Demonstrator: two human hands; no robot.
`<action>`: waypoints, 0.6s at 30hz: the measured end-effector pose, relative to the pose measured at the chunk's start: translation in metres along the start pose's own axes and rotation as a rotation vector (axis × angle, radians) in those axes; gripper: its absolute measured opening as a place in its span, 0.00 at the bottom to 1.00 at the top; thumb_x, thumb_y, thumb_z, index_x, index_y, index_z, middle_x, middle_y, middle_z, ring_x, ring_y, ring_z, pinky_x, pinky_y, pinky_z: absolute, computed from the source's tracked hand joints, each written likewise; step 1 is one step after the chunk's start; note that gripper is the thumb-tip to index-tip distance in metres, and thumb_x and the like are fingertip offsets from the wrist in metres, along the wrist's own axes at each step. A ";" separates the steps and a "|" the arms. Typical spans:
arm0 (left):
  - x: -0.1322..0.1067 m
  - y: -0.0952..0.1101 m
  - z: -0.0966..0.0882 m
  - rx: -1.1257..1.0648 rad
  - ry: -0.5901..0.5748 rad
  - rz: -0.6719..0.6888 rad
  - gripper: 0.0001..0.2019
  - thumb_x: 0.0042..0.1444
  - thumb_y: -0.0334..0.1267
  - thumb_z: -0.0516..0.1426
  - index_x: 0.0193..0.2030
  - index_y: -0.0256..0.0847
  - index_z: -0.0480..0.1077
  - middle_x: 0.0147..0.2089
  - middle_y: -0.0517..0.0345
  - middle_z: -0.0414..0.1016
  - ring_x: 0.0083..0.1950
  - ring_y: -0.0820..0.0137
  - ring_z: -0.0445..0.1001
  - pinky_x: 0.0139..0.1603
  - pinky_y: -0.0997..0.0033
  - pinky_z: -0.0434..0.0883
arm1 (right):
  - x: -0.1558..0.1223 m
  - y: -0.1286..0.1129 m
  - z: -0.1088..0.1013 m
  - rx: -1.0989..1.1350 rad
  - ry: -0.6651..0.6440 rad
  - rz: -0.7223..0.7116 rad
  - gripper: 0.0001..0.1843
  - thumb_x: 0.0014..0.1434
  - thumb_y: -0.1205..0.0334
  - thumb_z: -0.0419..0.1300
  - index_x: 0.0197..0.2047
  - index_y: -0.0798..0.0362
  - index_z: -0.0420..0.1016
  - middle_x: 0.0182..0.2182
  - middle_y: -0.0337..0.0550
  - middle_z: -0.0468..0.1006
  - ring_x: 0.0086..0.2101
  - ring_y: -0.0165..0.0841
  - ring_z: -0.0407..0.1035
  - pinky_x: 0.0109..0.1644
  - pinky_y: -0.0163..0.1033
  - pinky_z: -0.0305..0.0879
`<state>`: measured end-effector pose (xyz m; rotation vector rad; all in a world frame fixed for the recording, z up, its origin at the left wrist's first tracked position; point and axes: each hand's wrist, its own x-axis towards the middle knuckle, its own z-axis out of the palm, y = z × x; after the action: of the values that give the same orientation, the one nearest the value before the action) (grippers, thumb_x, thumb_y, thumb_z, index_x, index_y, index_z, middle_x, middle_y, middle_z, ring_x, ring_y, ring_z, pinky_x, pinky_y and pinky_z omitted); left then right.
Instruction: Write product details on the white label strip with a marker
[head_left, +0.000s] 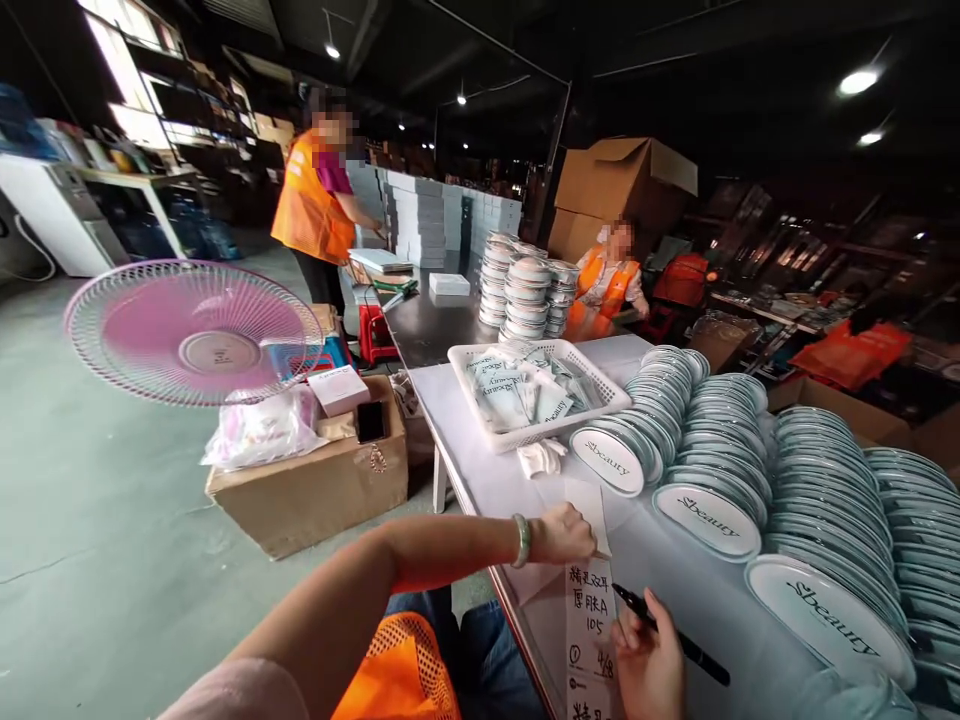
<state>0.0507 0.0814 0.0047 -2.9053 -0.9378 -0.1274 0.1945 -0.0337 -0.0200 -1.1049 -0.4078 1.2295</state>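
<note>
My left hand (561, 534), with a bracelet on the wrist, is closed at the edge of a strip of white paper labels (589, 615); its fingertips are partly hidden. Black handwritten characters and numbers cover the label nearest me, and another written label is cut off at the bottom of the view. A black marker pen (694, 655) is in my right hand (651, 660), its dark tip over the strip's right edge. Just beyond the labels lies a crumpled white piece (541, 458).
Stacked oval packs printed "beauty" (716, 525) stand along the right. A white basket (517, 436) holds flat sachets. To the left are a pink fan (221, 350) and a cardboard box (315, 500). Two co-workers in orange vests (309, 200) are behind the table.
</note>
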 end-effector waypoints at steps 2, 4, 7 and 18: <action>-0.003 -0.010 -0.008 -0.030 -0.054 -0.007 0.08 0.58 0.27 0.59 0.39 0.39 0.79 0.32 0.50 0.81 0.30 0.65 0.76 0.30 0.68 0.71 | -0.003 -0.006 0.012 0.071 0.053 0.069 0.28 0.43 0.49 0.72 0.25 0.49 0.53 0.16 0.27 0.59 0.15 0.21 0.51 0.19 0.31 0.55; -0.005 -0.021 -0.024 -0.093 -0.064 -0.074 0.10 0.63 0.30 0.55 0.44 0.38 0.78 0.36 0.48 0.82 0.33 0.63 0.79 0.32 0.66 0.73 | -0.005 -0.008 0.023 0.111 0.052 0.091 0.28 0.38 0.51 0.73 0.26 0.49 0.56 0.16 0.26 0.59 0.16 0.20 0.49 0.19 0.30 0.54; -0.001 -0.044 -0.053 -0.198 -0.008 -0.249 0.13 0.66 0.34 0.52 0.48 0.40 0.78 0.39 0.47 0.82 0.38 0.60 0.81 0.37 0.64 0.75 | -0.006 -0.001 0.029 0.059 0.031 0.079 0.27 0.35 0.53 0.75 0.26 0.49 0.59 0.14 0.25 0.58 0.16 0.20 0.48 0.19 0.29 0.52; 0.033 -0.111 -0.095 -0.239 0.005 -0.530 0.21 0.68 0.30 0.49 0.65 0.43 0.68 0.54 0.44 0.78 0.55 0.58 0.78 0.52 0.63 0.73 | -0.021 0.001 -0.008 -0.221 -0.087 0.049 0.29 0.37 0.43 0.77 0.22 0.50 0.62 0.12 0.27 0.52 0.16 0.22 0.48 0.20 0.31 0.52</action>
<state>0.0070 0.1798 0.1084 -2.7667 -1.7803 -0.2972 0.1927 -0.0562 -0.0182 -1.2578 -0.5970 1.3020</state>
